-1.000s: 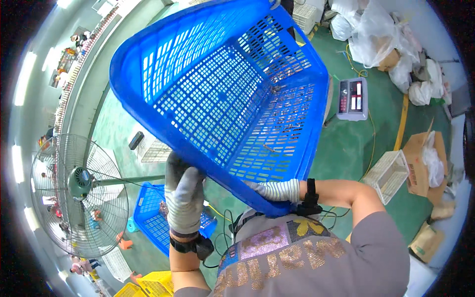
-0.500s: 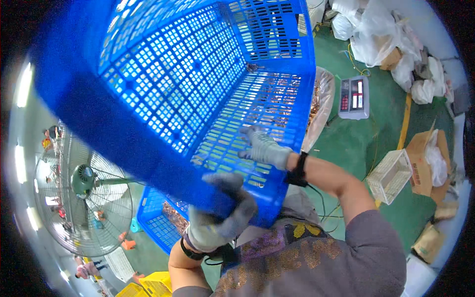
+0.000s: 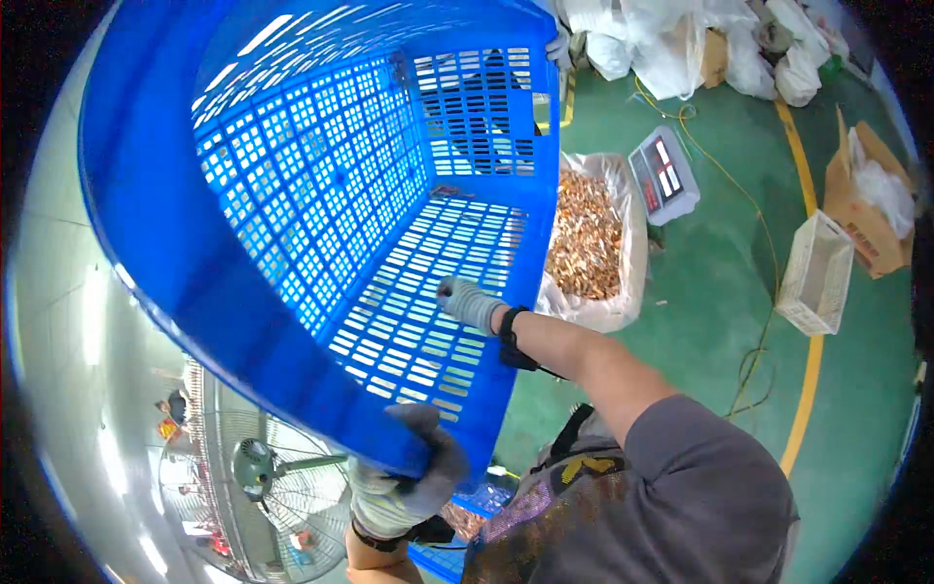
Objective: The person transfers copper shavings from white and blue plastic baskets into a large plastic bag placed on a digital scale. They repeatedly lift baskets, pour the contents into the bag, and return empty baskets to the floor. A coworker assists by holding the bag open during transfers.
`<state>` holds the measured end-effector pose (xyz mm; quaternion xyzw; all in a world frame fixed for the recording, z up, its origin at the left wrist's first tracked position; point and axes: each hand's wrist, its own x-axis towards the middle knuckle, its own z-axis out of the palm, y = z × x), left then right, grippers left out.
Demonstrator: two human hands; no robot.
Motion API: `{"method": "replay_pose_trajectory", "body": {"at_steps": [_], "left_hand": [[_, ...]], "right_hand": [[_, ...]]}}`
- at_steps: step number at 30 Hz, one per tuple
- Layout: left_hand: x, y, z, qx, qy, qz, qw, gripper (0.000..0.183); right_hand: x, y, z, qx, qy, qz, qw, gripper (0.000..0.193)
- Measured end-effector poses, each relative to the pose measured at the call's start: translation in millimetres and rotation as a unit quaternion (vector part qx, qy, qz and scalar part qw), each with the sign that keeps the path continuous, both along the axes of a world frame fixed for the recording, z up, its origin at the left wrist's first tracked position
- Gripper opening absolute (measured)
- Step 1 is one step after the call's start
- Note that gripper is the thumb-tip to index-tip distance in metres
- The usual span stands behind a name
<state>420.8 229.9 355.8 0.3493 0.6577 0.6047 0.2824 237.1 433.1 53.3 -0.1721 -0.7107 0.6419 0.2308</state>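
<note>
A large blue slotted plastic crate (image 3: 126, 195), tipped on its side with its mouth toward me, fills the upper left and middle. My left hand (image 3: 413, 477), in a grey glove, grips its near rim. My right hand (image 3: 470, 303), in a striped light glove, is inside the crate by its lower slotted wall, fingers curled; whether they hold anything is hidden. Small brown scraps (image 3: 452, 192) lie in the crate's far inner corner. At the far rim, another person's grey-gloved hand (image 3: 558, 49) shows, with dark clothing visible through the slots.
Right of the crate stands a plastic-lined container (image 3: 632, 282) full of brown pieces, beside a digital scale (image 3: 664, 175). Farther right are a white crate (image 3: 817, 277), a cardboard box (image 3: 856, 224) and plastic bags (image 3: 671, 49). A fan (image 3: 268, 477) stands lower left; another blue crate (image 3: 443, 560) is below.
The blue crate has shifted slightly left and down in view, uncovering the lined container. My right hand's spread fingers have curled in. My left hand keeps its grip on the rim.
</note>
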Motion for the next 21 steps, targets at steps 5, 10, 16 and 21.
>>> {"method": "replay_pose_trajectory", "body": {"at_steps": [5, 10, 16, 21], "left_hand": [[19.6, 27.9, -6.8, -0.011, 0.075, -0.020, 0.997, 0.036], [23.0, 54.9, 13.7, 0.005, 0.099, 0.022, 0.995, 0.041], [27.5, 67.3, 10.9, 0.001, 0.056, 0.022, 0.998, 0.041], [23.2, 68.6, 7.4, -0.067, 0.125, -0.058, 0.988, 0.037]], "right_hand": [[35.3, 42.2, -52.1, 0.048, -0.111, -0.176, 0.977, 0.028], [45.9, 78.2, -53.6, 0.040, -0.080, -0.112, 0.990, 0.028], [71.8, 68.2, -41.7, 0.199, -0.169, 0.078, 0.962, 0.027], [82.3, 37.8, -23.7, 0.331, -0.168, 0.114, 0.922, 0.026]]}}
